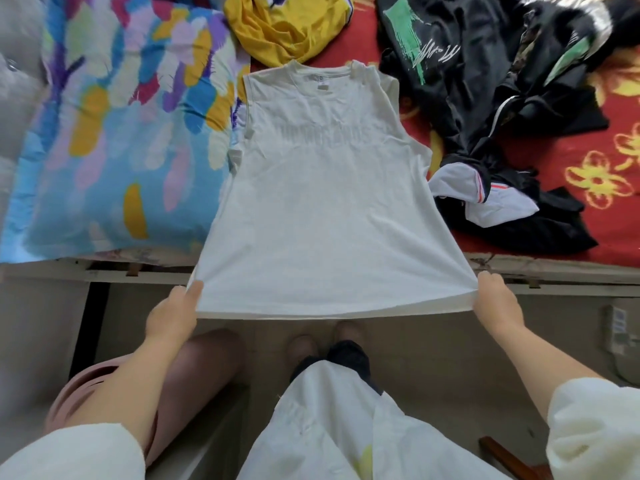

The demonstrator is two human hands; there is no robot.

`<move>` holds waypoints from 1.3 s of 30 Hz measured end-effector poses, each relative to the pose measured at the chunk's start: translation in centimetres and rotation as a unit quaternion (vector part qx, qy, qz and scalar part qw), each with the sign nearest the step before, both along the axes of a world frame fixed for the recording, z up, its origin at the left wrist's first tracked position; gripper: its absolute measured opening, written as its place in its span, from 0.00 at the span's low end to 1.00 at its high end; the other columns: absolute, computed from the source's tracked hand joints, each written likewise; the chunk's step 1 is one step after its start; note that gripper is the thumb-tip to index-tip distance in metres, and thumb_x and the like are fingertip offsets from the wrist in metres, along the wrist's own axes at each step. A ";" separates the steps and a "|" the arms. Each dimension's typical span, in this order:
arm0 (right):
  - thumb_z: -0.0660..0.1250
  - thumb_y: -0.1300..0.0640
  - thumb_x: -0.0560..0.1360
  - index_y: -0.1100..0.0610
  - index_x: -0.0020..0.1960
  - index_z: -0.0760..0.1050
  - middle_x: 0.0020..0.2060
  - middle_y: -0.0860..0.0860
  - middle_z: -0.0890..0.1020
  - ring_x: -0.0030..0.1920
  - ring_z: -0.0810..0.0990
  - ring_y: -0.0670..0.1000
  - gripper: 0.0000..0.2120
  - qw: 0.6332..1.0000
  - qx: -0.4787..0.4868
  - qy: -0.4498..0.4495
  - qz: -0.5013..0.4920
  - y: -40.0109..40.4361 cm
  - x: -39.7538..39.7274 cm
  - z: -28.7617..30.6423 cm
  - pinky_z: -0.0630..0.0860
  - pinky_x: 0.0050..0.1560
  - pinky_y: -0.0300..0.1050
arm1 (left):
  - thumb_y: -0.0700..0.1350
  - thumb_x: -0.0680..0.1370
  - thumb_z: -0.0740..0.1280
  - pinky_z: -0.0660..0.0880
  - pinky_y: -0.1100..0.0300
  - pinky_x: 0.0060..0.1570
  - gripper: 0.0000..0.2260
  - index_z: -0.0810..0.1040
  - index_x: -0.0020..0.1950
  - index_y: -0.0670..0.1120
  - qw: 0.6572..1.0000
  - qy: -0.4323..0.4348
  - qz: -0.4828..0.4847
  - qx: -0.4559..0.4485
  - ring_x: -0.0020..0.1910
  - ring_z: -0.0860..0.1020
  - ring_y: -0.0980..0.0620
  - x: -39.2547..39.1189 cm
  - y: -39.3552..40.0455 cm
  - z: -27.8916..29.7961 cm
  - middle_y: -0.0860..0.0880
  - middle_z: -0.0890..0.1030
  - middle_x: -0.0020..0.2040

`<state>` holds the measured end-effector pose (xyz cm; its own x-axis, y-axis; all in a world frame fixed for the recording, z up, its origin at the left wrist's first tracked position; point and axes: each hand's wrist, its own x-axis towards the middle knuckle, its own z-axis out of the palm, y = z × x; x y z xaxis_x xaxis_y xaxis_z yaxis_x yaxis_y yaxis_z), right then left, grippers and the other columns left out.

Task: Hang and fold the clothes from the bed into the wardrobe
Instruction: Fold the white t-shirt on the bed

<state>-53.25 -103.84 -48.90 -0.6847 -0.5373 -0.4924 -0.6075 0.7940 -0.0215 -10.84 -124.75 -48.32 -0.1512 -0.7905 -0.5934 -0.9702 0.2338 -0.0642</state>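
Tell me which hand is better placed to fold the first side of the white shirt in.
Neither clearly. The left hand and right hand each pinch a bottom corner of the white shirt. Slight edge to the left: the black clothes crowd the shirt's right side.

Both bare forearms reached forward; the left hand (173,311) and right hand (498,301) each pinched cloth, thumbs uppermost.

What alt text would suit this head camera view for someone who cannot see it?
A person's left hand and right hand each grip a bottom corner of a white sleeveless shirt spread on a bed, with a yellow garment and dark clothes piled beyond.
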 end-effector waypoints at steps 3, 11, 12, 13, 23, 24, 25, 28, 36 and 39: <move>0.54 0.71 0.74 0.60 0.44 0.61 0.44 0.57 0.64 0.30 0.63 0.53 0.07 1.000 -0.006 -0.004 -0.024 1.1 0.7 -0.5 0.59 0.29 0.44 | 0.36 0.78 0.53 0.69 0.53 0.44 0.18 0.65 0.66 0.47 0.999 0.022 0.025 0.035 0.46 0.72 0.42 0.9 1.1 -0.8 0.40 0.70 0.54; 0.53 0.72 0.74 0.62 0.41 0.65 0.40 0.56 0.68 0.38 0.66 0.54 0.08 0.946 -0.113 -0.034 -0.300 3.2 2.9 -1.4 0.66 0.34 0.44 | 0.29 0.74 0.53 0.72 0.54 0.41 0.11 0.71 0.40 0.42 0.966 0.111 0.208 0.104 0.35 0.70 0.46 0.9 2.5 -2.3 0.40 0.71 0.44; 0.54 0.71 0.74 0.62 0.40 0.67 0.38 0.56 0.69 0.40 0.68 0.56 0.08 0.946 -0.099 -0.032 -0.307 3.3 3.0 -1.5 0.68 0.37 0.45 | 0.29 0.74 0.54 0.72 0.55 0.40 0.11 0.71 0.40 0.42 0.968 0.099 0.190 0.129 0.36 0.71 0.45 0.8 2.5 -2.3 0.39 0.72 0.45; 0.53 0.71 0.75 0.63 0.41 0.69 0.37 0.55 0.69 0.42 0.68 0.56 0.09 0.943 -0.091 -0.030 -0.318 3.6 3.1 -1.3 0.69 0.39 0.47 | 0.29 0.74 0.55 0.72 0.55 0.42 0.10 0.72 0.42 0.41 0.970 0.087 0.169 0.149 0.39 0.72 0.44 0.9 2.6 -2.2 0.39 0.73 0.47; 0.51 0.66 0.78 0.59 0.49 0.74 0.50 0.59 0.78 0.28 0.71 0.49 0.12 0.824 -0.267 -0.067 -0.496 -2.0 0.8 2.7 0.70 0.26 0.36 | 0.30 0.78 0.54 0.77 0.54 0.44 0.11 0.74 0.55 0.33 0.788 0.281 0.539 0.099 0.49 0.76 0.41 -1.1 -1.6 0.7 0.40 0.73 0.51; 0.51 0.67 0.77 0.58 0.43 0.72 0.48 0.59 0.78 0.29 0.72 0.49 0.13 0.810 -0.298 -0.079 -0.498 -3.4 0.1 3.0 0.71 0.26 0.37 | 0.29 0.78 0.53 0.77 0.56 0.43 0.11 0.74 0.52 0.35 0.748 0.337 0.565 0.095 0.45 0.75 0.44 -1.9 -2.3 1.5 0.42 0.73 0.49; 0.51 0.68 0.77 0.57 0.38 0.70 0.43 0.58 0.77 0.29 0.72 0.48 0.14 0.789 -0.327 -0.099 -0.510 -4.8 -0.5 3.7 0.71 0.25 0.36 | 0.29 0.77 0.52 0.77 0.54 0.44 0.12 0.74 0.51 0.36 0.716 0.389 0.572 0.090 0.43 0.74 0.47 -2.7 -3.2 2.5 0.42 0.73 0.48; 0.50 0.68 0.75 0.56 0.33 0.67 0.29 0.54 0.74 0.28 0.72 0.49 0.16 0.695 -0.399 -0.165 -0.575 -9.6 -3.1 6.1 0.73 0.26 0.38 | 0.29 0.78 0.51 0.74 0.55 0.38 0.12 0.69 0.40 0.40 0.639 0.485 0.593 0.066 0.37 0.72 0.50 -5.0 -7.0 4.8 0.44 0.72 0.40; 0.53 0.67 0.75 0.58 0.31 0.67 0.10 0.49 0.67 0.13 0.68 0.46 0.15 0.684 -0.432 -0.224 -0.543 -23.8 -11.8 9.4 0.70 0.19 0.34 | 0.30 0.80 0.50 0.73 0.71 0.26 0.15 0.66 0.36 0.42 0.568 0.548 0.614 0.006 0.24 0.75 0.57 -11.2 -20.6 6.8 0.48 0.75 0.26; 0.52 0.66 0.75 0.56 0.31 0.68 0.22 0.54 0.72 0.20 0.68 0.48 0.17 0.749 -0.392 -0.206 -0.493 -28.7 -14.8 8.4 0.67 0.19 0.35 | 0.30 0.80 0.51 0.73 0.71 0.26 0.15 0.66 0.36 0.43 0.565 0.532 0.629 -0.039 0.34 0.69 0.55 -14.0 -25.2 6.2 0.47 0.68 0.36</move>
<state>-68.01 -132.58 -40.53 -0.8155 -0.1053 -0.5691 0.4521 0.4980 -0.7400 -24.86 -149.92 -42.07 0.3219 -0.6869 -0.6515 0.1373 -0.6470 0.7500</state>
